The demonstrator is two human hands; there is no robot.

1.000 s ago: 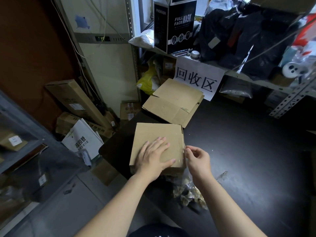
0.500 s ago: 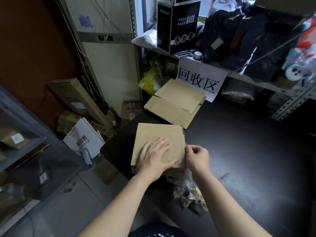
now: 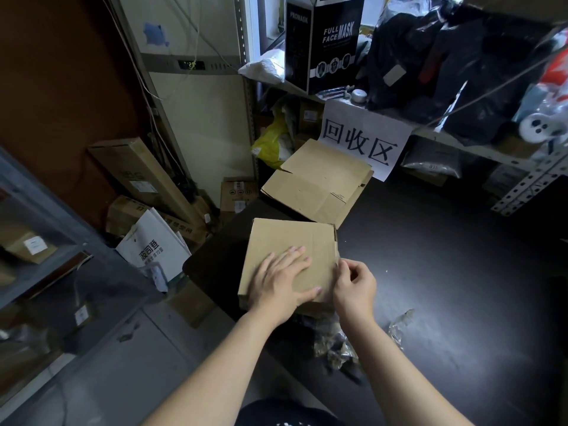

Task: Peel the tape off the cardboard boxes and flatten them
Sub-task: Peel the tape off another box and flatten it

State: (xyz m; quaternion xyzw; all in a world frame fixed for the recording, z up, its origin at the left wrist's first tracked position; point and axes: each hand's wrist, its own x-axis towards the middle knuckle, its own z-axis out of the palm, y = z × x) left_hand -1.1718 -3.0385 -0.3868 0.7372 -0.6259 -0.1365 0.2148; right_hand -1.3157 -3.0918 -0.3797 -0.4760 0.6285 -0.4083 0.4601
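Right hand [image 3: 353, 285] has shifted from the box's near-right corner up along its right edge since a second ago; left unchanged. Left hand [image 3: 281, 279] lies flat and open on top of the closed cardboard box [image 3: 285, 241], at the desk's [image 3: 445, 272] near-left corner. Right-hand fingertips pinch at that edge, apparently on clear tape. Flattened box [image 3: 316, 182] sits behind, peeled tape scraps [image 3: 338, 348] in front.

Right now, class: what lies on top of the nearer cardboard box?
The left hand lies flat on the nearer cardboard box; the right hand pinches at its right edge. The cardboard under the palm is hidden, and any tape there is too unclear to confirm.
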